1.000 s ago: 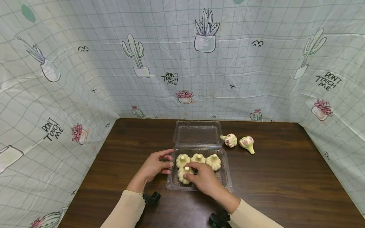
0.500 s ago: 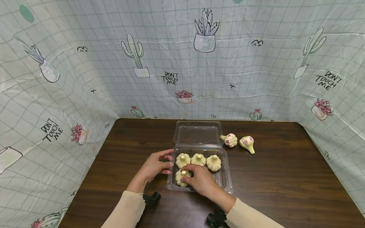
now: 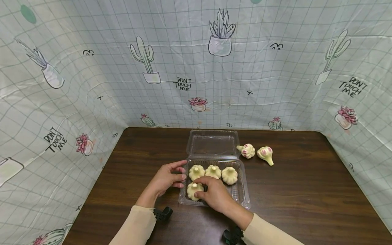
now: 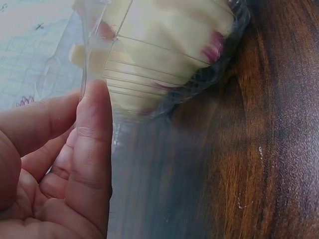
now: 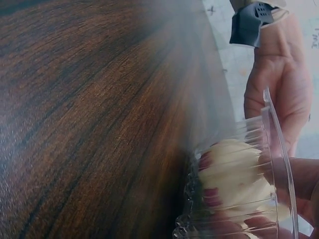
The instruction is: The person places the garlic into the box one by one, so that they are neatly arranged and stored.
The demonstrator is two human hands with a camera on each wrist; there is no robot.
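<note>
A clear plastic clamshell container [image 3: 245, 190] stands on the table with its lid [image 3: 212, 143] folded back. My left hand [image 3: 164, 179] holds the container's left rim; in the left wrist view its thumb and fingertips pinch the thin edge. Inside, my right hand [image 3: 216, 194] grips a garlic bulb [image 3: 191, 192], stem up, in the front left corner. Through the plastic wall, the right wrist view shows this pale bulb [image 5: 234, 174] with purple marks. Behind it, a row of three garlic bulbs [image 3: 229, 176] sits along the back, stems up.
Two purple-streaked garlic bulbs lie on the table right of the lid: one bulb [image 3: 247, 151] close to the lid, another bulb [image 3: 265, 153] farther right. The dark wooden table [image 3: 294, 190] ends at a patterned cloth backdrop [image 3: 220, 115].
My right hand has moved the gripped garlic bulb left and slightly toward the front, into the corner. The left hand has stayed at the rim.
</note>
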